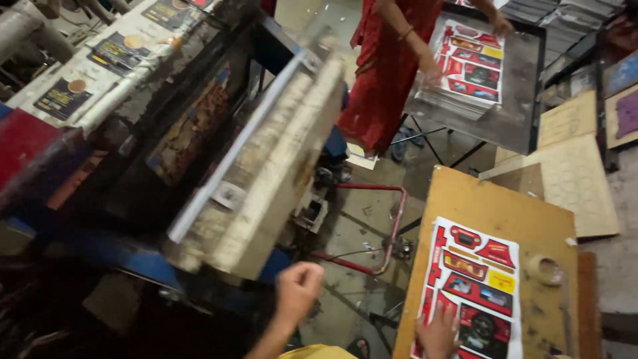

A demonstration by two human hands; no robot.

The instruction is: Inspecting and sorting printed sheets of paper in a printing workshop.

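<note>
My right hand (pixel 438 332) lies flat with fingers spread on the lower left corner of a printed red, black and yellow sheet (pixel 480 286). That sheet rests on a tilted wooden board (pixel 492 206). My left hand (pixel 299 287) is a closed fist, raised in front of a large press, just below its pale, worn platen (pixel 266 179). Nothing shows inside the fist. A bit of yellow clothing (pixel 319 352) sits at the bottom edge.
The dark press (pixel 133 133) fills the left, with printed cards on top. Another person in red (pixel 385 73) handles a stack of similar sheets (pixel 472 63) on a metal table (pixel 518 113). A tape roll (pixel 546 269) lies on the board. A red pipe frame (pixel 392 226) crosses the floor.
</note>
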